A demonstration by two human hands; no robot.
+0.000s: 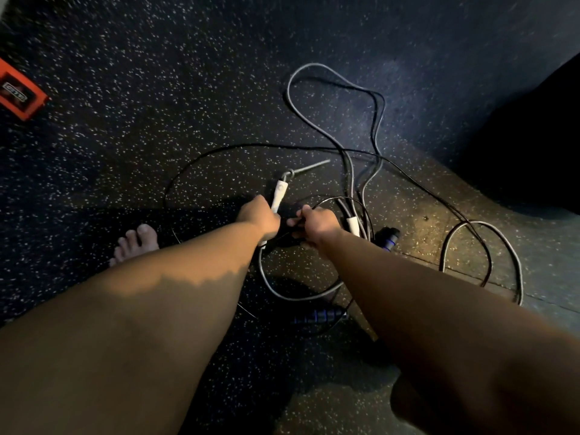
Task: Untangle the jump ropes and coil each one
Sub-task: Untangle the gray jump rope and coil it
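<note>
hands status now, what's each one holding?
Left hand: grips the white handle of the grey rope.
Right hand: fingers curled, apparently pinching the thin black rope.

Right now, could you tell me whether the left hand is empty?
No, the left hand grips a white handle, whose upper end sticks out beyond the fingers.

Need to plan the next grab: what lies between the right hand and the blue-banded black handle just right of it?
In the head view, a white handle and grey rope strands lie between the right hand and the blue-banded black handle.
</note>
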